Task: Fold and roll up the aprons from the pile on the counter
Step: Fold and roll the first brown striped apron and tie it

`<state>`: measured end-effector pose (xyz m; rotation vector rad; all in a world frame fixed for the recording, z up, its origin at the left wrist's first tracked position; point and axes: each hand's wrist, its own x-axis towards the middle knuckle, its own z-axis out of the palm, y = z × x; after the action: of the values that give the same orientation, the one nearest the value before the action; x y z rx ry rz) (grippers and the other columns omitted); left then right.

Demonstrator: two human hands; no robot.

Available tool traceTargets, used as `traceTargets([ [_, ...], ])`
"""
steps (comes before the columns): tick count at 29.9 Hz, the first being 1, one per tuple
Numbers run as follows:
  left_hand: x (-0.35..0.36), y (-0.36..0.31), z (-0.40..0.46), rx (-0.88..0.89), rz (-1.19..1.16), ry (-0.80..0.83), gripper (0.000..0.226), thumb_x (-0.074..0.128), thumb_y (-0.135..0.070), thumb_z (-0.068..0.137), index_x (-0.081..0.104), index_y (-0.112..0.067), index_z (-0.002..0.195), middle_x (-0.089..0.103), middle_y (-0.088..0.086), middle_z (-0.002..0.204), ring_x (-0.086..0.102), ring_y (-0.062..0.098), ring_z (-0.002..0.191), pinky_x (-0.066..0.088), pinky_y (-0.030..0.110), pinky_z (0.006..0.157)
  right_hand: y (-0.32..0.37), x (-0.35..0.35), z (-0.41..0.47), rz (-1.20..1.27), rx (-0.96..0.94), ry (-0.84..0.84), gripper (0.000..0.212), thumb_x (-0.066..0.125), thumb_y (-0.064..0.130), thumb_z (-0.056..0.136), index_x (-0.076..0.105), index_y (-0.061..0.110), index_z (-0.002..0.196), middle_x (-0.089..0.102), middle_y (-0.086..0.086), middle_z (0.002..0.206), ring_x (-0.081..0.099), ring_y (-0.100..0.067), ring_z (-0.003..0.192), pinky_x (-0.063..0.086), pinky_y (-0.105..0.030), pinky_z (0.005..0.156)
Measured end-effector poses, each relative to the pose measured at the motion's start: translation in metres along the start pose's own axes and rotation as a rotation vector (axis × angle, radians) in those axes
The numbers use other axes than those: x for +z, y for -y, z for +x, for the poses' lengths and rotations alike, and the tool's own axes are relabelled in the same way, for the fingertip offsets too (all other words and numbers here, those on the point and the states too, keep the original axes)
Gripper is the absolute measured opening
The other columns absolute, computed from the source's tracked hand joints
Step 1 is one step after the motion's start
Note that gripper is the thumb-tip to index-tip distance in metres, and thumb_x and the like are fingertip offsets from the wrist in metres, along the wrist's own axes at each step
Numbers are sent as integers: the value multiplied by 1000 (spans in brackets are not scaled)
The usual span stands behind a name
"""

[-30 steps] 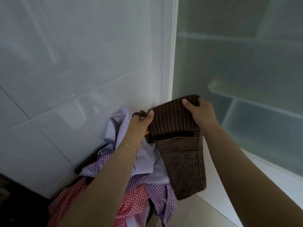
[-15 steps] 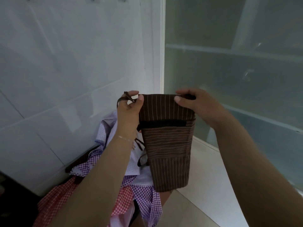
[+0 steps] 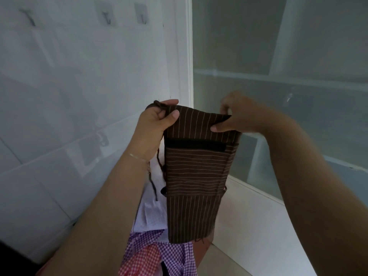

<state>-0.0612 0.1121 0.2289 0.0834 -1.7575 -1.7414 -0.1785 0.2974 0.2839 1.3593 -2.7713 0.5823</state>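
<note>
Brown apron (image 3: pixel 196 176): matt woven cloth, thin pale pinstripes, dark plain band across. Pile (image 3: pixel 159 250) below: soft gingham cloth, purple and red check, plus white. Wall tiles (image 3: pixel 59 96) glossy, reflective; cabinet panels (image 3: pixel 278 106) frosted, translucent; hooks (image 3: pixel 108 14) look metal.

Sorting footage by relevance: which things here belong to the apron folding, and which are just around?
Job: brown striped apron, held up by left hand and right hand; checked apron pile.
Around: wall hooks, glass cabinet, tiled wall.
</note>
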Motion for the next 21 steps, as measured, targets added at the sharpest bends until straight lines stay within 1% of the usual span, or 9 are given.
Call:
traceTargets([
  [2,-3,-1,7,-59,-95,29,19,55,-2,91,63,-11,106,74,-2,91,69,10,91,53,20,77,5,2,9,201,-58,149,37,77,41,74,53,26,97,54,1,131,55,-23,110,49,-44,94],
  [4,-6,0,14,-125,-156,56,17,56,-6,90,64,-9,104,74,1,92,69,12,90,54,22,74,7,7,21,346,-71,284,48,77,38,75,48,37,114,58,4,125,62,-21,104,55,-43,88],
  [6,-12,3,23,-181,-148,64,17,58,-11,90,65,-9,106,73,4,97,69,13,93,54,23,75,9,11,33,298,-89,321,49,71,32,83,49,32,126,63,5,107,66,-18,93,57,-39,84],
  [9,-30,9,38,-258,-133,100,21,60,-17,90,65,-11,110,69,6,109,65,16,103,53,26,83,15,14,51,280,-99,351,35,64,27,89,59,19,123,68,2,101,68,-14,88,58,-30,79],
  [12,-51,22,52,-341,173,210,29,64,-25,88,60,-16,116,64,-2,118,62,12,105,51,26,84,15,22,69,324,-49,400,28,62,28,91,63,18,118,70,-2,102,70,-15,88,57,-25,75],
  [14,-63,35,58,-382,342,197,27,66,-30,88,58,-24,113,61,-8,110,57,3,82,44,20,69,12,31,79,303,-9,403,26,62,29,92,65,19,116,70,-1,102,69,-16,89,56,-29,80],
  [17,-80,55,70,-423,-32,54,23,63,-28,91,58,-33,113,65,-2,113,44,6,55,38,18,50,5,45,92,42,34,299,23,58,33,94,65,18,110,67,1,98,64,-18,89,52,-31,78],
  [19,-88,61,79,-433,-302,-46,7,60,-31,93,61,-34,99,62,-3,121,49,6,52,44,18,50,3,52,98,-152,44,197,25,53,32,97,63,16,113,63,-3,103,58,-20,93,43,-30,76],
  [21,-96,63,89,-400,-513,-118,10,58,-35,93,63,-31,86,61,-4,122,48,5,50,46,18,51,2,53,103,-276,51,44,29,48,32,99,61,16,119,60,-6,116,56,-26,107,41,-35,84],
])
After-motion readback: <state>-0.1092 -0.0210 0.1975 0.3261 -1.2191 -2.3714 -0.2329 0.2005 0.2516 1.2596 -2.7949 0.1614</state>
